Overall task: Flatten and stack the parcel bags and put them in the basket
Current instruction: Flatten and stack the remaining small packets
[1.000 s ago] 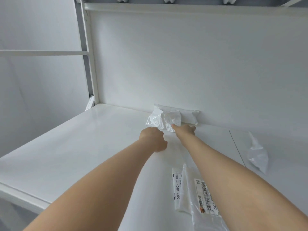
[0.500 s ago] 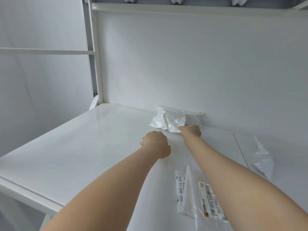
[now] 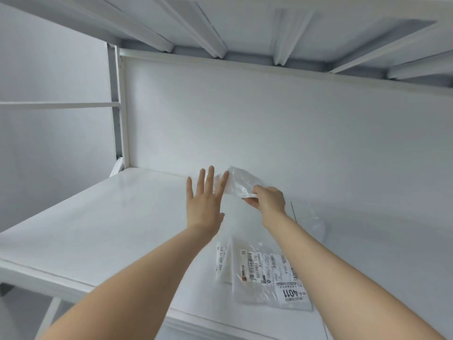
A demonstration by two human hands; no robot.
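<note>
1 crinkly poly bag (image 3: pixel 239 181), R hand (image 3: pixel 268 201)

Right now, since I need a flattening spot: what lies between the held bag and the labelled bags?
Head view: only bare table between held bag, pinched by the right hand, and labelled bags.

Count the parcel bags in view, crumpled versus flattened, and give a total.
Crumpled: 2, the held crumpled bag in the right hand and the loose crumpled bag farther right.
Flattened: 2, the 502 label bag and the 4011 label bag, overlapping.
Total: 4
</note>
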